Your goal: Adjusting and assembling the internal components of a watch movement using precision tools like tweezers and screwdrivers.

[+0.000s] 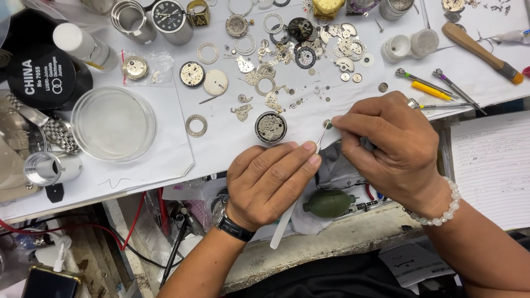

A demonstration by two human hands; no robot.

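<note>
A tiny round metal part point(327, 124) is sitting on the white paper covering the worktop point(221, 140), just to the right of a round, uncased watch movement point(270, 127), which serves as the landmark here. The person's left hand point(270, 185), wearing a dark wristwatch point(229, 221), is lying just below the movement and pinching a pair of slim metal tweezers point(319, 140); its fingers point(301, 160) are pressed together on the tweezer arms, and the tips are meeting the tiny part. The right hand point(392, 149), with a pale bead bracelet point(439, 212) at the wrist, is resting to the right of the movement, its fingertips point(338, 120) closed together and touching the same part from the other side. Judging by the layout, the work is looking about midway: the movement is lying open with its gears showing, while many loose wheels, plates and rings point(292, 60) are spreading above it, not yet fitted anywhere. Further left of the movement a clear shallow dish point(113, 122) is standing, and far to its right several small screwdrivers point(441, 88) and a wooden-handled brush point(480, 47) are lying. Below the movement, under the worktop edge, a green rubber blower point(329, 203) is resting.
</note>
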